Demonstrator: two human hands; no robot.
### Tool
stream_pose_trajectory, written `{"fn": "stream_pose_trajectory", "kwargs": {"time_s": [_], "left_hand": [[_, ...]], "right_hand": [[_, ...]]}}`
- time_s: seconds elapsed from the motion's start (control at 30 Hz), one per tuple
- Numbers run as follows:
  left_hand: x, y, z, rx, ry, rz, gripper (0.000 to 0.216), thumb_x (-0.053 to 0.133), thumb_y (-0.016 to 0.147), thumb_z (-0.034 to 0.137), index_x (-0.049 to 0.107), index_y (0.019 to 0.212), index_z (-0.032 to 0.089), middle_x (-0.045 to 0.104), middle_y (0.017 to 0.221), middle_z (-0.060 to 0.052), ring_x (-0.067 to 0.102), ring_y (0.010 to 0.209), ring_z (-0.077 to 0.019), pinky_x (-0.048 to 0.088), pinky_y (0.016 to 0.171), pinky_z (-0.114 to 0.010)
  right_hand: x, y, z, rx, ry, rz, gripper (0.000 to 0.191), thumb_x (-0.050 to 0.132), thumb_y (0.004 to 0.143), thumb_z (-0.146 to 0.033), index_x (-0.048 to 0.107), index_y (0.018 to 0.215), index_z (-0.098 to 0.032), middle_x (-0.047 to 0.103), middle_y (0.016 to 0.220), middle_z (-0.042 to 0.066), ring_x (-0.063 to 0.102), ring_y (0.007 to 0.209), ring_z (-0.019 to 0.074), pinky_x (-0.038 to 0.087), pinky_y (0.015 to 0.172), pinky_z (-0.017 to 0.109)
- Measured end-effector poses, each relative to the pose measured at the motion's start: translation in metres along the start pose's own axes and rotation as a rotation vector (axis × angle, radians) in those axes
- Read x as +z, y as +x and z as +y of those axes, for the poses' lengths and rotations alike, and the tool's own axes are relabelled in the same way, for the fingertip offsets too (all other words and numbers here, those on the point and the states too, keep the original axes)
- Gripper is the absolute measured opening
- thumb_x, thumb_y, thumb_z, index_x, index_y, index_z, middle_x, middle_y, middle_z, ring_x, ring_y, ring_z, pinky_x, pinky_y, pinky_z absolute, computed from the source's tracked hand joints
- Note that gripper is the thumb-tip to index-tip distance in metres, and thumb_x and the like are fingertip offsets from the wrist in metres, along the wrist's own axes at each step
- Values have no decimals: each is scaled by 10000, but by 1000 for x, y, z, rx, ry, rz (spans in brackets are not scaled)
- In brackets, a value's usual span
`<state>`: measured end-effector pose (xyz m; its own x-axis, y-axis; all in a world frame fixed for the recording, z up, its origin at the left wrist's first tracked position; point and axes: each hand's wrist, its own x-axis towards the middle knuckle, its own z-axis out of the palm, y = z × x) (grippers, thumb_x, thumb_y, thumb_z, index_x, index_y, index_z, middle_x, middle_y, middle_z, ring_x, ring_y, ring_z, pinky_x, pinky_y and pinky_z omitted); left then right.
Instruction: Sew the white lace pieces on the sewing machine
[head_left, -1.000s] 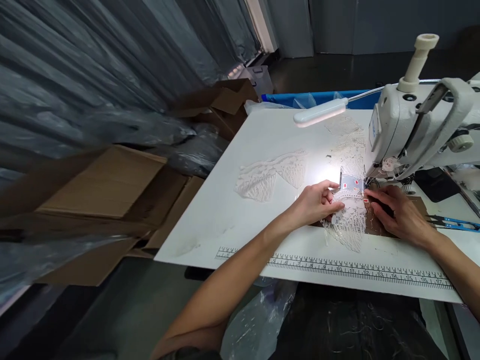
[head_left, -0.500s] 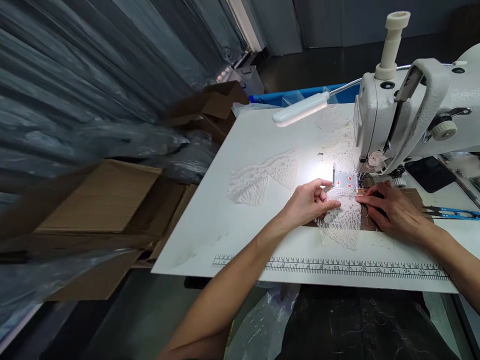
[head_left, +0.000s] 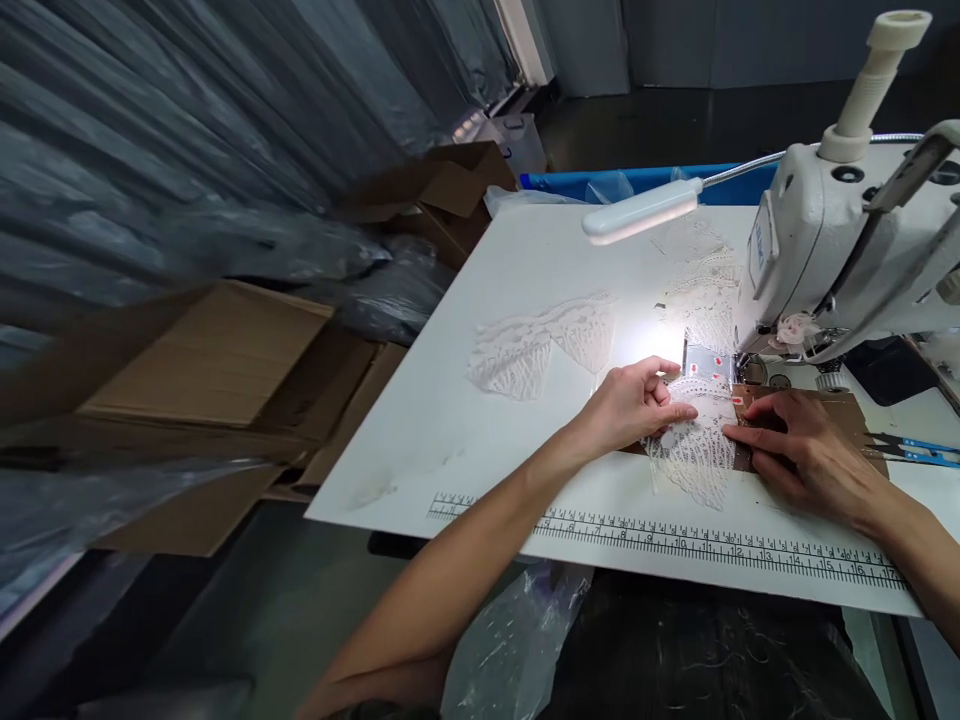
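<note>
A white lace piece [head_left: 701, 455] lies below the needle area of a white sewing machine [head_left: 787, 230], its pointed end toward the table's front edge. My left hand [head_left: 637, 405] is at its left side, thumb on top of the lace and the other fingers bent, the lace edge between them. My right hand [head_left: 814, 450] rests on the brown board [head_left: 847, 415] at the right, fingers apart, the index fingertip touching the lace's right edge. A grey plate with red marks [head_left: 703, 362] lies just beyond the lace. More lace [head_left: 701, 280] shows behind this plate.
Another lace piece [head_left: 544, 345] lies on the white table [head_left: 450, 440] at left. A ruler strip [head_left: 652, 540] runs along the front edge. Blue thread snips [head_left: 915, 450] and a dark phone-like slab [head_left: 889, 370] are at right. A lamp [head_left: 641, 212] hangs above; cardboard boxes [head_left: 195, 360] stand left.
The camera view has turned and tilted slightly. My right hand has slid along the lace edge toward me, uncovering a red mark on the brown board. My left hand keeps its place on the lace.
</note>
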<state>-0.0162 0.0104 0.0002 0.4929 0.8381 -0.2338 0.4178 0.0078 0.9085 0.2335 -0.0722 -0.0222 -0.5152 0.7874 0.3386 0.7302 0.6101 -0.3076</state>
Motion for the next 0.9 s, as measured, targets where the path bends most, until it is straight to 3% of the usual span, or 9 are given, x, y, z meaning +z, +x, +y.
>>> {"fn": "stream_pose_trajectory", "kwargs": {"time_s": [0.17,0.3,0.53,0.9], "left_hand": [[-1,-3,4,22,50,-7,527,790,766,370,596,1185,114,627,703,51,595,561,-88,472,528,-228],[1,-6,9,41,142,39,395,696,835,253,603,1186,97,634,677,52,594,546,-74,463,527,-214],[1,-7,9,74,129,59,407,690,819,245,616,1191,96,657,664,40,607,555,-83,475,533,-220],[4,-3,5,26,130,92,454,727,796,325,630,1184,109,666,686,28,606,550,-93,486,555,-240]], "right_hand": [[2,-1,2,4,-13,1,345,505,948,-186,736,1184,-284,626,1118,113,634,996,254,579,816,459],[0,2,0,-11,-31,10,332,499,952,-188,737,1172,-262,634,1089,113,649,951,238,592,755,408],[-3,4,-1,-14,-50,8,319,490,964,-200,738,1155,-259,642,1090,116,658,905,232,595,702,391],[2,0,-1,29,-22,-17,338,493,961,-200,728,1188,-288,646,1121,109,646,1006,261,564,848,488]]}}
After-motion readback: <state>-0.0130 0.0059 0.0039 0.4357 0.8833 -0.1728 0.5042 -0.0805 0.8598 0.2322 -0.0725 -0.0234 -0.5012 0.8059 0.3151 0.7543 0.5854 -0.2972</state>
